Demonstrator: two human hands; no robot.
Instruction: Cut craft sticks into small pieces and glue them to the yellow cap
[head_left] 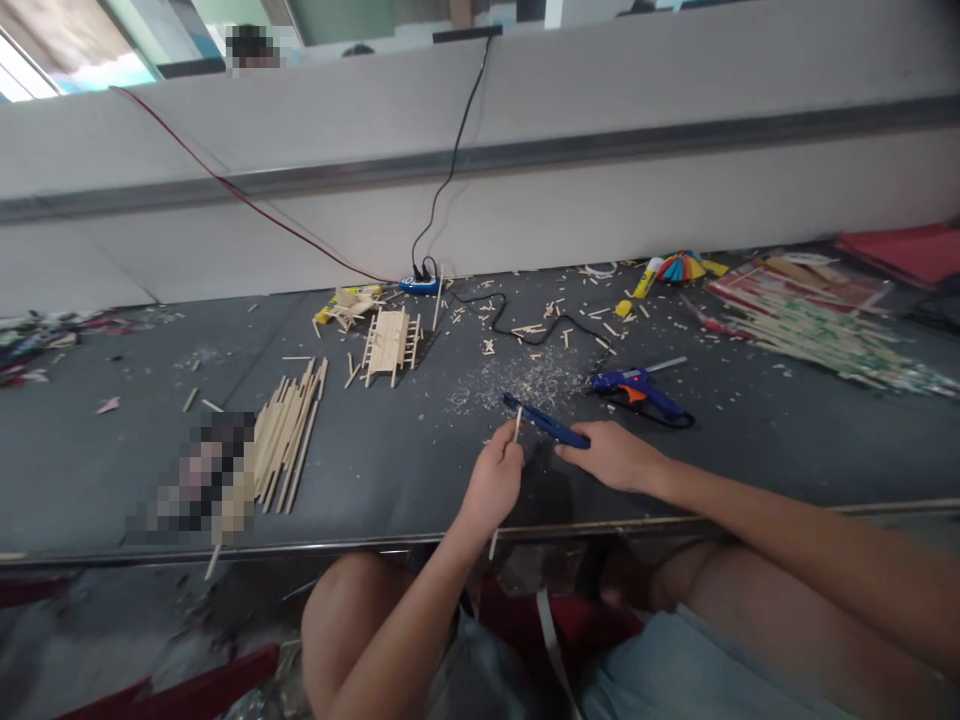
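My left hand [495,478] is closed round a thin wooden stick [518,424], whose upper end pokes out above the fingers and whose lower end shows below the table edge. In my right hand [611,455] is a dark blue hand cutter [551,420], gripped by its end, with its far part reaching left to the stick's upper end. Whether the blade touches the stick I cannot tell. Just beyond lies a blue glue gun [637,388] with an orange trigger. Small wood shavings [525,380] are scattered past the cutter.
Loose sticks [289,430] lie in a bundle to the left. Behind them stands a small stick-built model [390,345]. A blue power socket [420,285] sits by the wall, its black cord [495,310] trailing across the table. Green-marked sticks [825,335] pile up at right.
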